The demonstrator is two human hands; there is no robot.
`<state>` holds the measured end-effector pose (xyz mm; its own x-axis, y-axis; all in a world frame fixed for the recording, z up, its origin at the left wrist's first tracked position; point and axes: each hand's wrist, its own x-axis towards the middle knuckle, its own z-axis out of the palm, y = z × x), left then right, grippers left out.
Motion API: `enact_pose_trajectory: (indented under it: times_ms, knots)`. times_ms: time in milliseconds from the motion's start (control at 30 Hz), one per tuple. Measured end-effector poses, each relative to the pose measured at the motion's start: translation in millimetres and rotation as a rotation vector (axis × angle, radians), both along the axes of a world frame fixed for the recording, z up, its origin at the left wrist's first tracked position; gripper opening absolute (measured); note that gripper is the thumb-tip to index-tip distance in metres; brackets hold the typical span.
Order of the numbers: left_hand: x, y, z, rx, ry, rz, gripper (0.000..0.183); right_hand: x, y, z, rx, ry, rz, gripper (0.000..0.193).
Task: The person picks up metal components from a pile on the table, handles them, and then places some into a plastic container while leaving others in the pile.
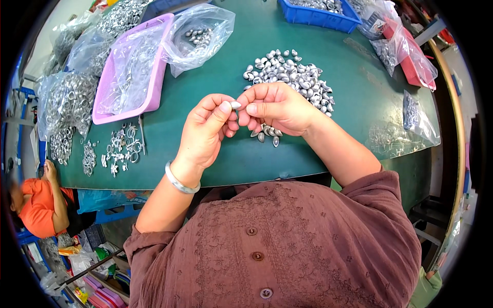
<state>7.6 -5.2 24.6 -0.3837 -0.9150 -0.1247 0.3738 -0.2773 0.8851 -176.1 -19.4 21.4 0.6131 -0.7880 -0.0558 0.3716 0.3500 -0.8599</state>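
Green bench (359, 66) filling most of my feed, curving at the rim, in a crowded workroom. And at the centre, two bare hands at close work. The left hand (208, 120) pinches a small silvery shell-shaped piece (235, 104) between thumb and fingers, held up over the bench. Right hand (275, 108) now: fingertips drawn together, thumb laid along them, right at the piece's far end. Whether those fingers grip anything of their own, I can't tell from here.

Just below the right hand lies a small cluster (261, 137) of similar pieces; past that hand, a far larger heap (308, 79), partly covered by it. So one piece is being handled, and I'd judge plenty remain to go through. Which group is finished and which is waiting? Nothing I see settles it.

Moving out, left side: loose rings and little metal parts (123, 146), then a lilac basket (157, 87) lined with plastic, a clear bag (221, 23) of metal bits against it. Far edge, a blue bin (321, 21), cut off at the top. Over right, a red basket (411, 66) under crumpled plastic, contents hard to read, and a flat clear bag (423, 123) nearer me. Far left, a co-worker in orange (38, 205), half lost to the dark rim.
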Motion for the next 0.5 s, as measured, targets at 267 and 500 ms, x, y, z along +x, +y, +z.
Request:
enact_pose_trajectory:
  times_ms: [267,500]
  knots:
    - [4.2,0.5,-9.0,0.103,0.151,-0.039,0.014,-19.7,-15.9,10.7,-0.622,0.657,-0.430,0.011]
    - [9.5,0.2,-14.2,0.183,0.297,-0.091,0.017,-26.9,-13.1,6.5,-1.300,1.217,-0.168,0.014]
